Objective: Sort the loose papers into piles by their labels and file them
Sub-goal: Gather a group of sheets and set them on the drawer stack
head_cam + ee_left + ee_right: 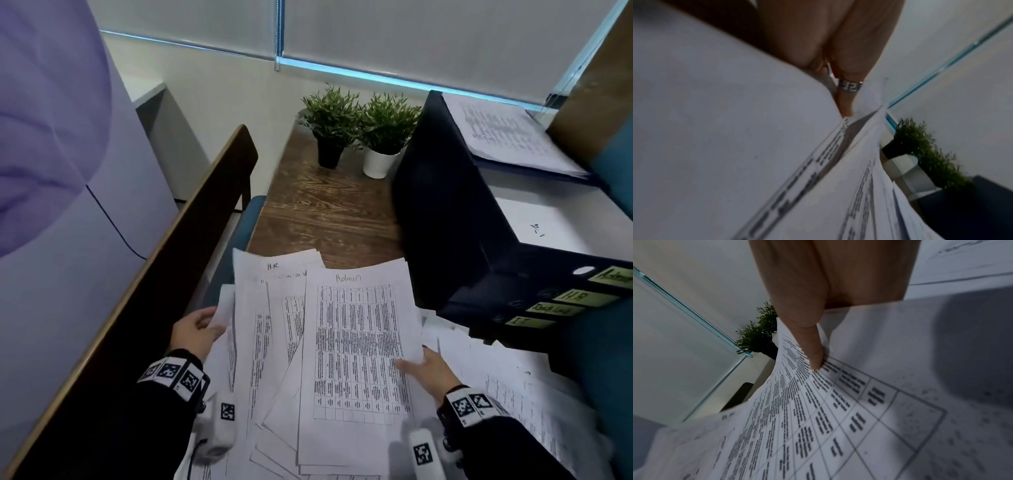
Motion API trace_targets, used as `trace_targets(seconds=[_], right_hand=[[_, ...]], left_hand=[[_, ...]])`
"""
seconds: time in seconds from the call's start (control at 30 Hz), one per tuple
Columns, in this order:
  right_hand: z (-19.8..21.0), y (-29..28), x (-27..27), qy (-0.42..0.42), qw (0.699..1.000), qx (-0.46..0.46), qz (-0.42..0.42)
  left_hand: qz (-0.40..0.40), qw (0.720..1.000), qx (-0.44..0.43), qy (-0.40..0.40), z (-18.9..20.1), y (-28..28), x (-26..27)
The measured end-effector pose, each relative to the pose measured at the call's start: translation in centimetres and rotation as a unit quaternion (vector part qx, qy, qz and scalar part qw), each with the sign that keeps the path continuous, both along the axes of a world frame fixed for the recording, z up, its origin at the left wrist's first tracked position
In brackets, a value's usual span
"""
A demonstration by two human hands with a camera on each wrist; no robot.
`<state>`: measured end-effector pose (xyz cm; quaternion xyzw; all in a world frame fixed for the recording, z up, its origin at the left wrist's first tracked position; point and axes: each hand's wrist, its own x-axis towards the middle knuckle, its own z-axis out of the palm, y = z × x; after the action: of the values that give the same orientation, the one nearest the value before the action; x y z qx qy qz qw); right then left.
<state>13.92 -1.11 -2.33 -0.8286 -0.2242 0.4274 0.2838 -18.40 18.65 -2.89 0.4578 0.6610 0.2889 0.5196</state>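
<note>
The left hand [197, 330] reached forward at the left edge of a fan of white printed sheets [274, 329], its thumb and fingers pinching them. The right hand [430, 368] gripped the right edge of the white table-printed sheet marked "Admin" [356, 342], thumb [809, 344] pressed on top. Both sheaf and sheet were lifted over loose papers [507, 383]. To the right stood stacked dark blue binders [507, 291] with green labels; the top one lay open, holding printed pages [503, 133].

Wooden table [325, 209], two potted plants [356, 126], grey roller blinds [411, 31].
</note>
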Motion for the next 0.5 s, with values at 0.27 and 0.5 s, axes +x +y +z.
trace_targets(seconds=[0.27,0.5], right_hand=[[-0.7,1.1,-0.5,-0.002,1.000,0.001,-0.008],[-0.7,0.5,-0.8,0.006,1.000,0.025,-0.016]], left_hand=[[-0.131,0.949,0.074,0.276,-0.1,-0.4,1.8],[-0.121,0.962,0.066,0.236,-1.3,-1.3,0.5]])
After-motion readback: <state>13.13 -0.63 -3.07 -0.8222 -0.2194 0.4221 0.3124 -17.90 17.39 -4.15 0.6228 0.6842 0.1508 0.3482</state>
